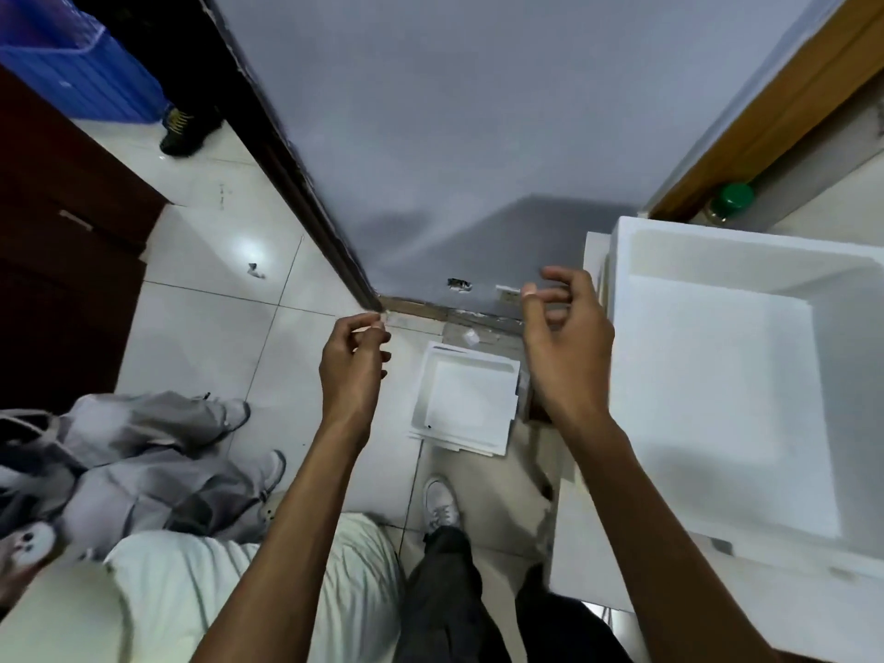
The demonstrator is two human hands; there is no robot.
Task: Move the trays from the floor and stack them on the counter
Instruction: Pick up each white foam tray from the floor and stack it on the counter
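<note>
A big white tray (717,375) sits on the counter (574,543) on the right. Nothing is in it. A pile of smaller white trays (466,399) lies on the floor (215,303) by the far grey wall (478,136). The top one has nothing in it. I cannot tell how many are in the pile.

Both hands are up in the air over the floor. The left hand (354,361) and the right hand (564,342) each have loosely bent fingers and hold nothing.

One bottle with a green lid (729,201) stands far right. One blue bin (81,64) is far left. The floor has shiny white tiles.
</note>
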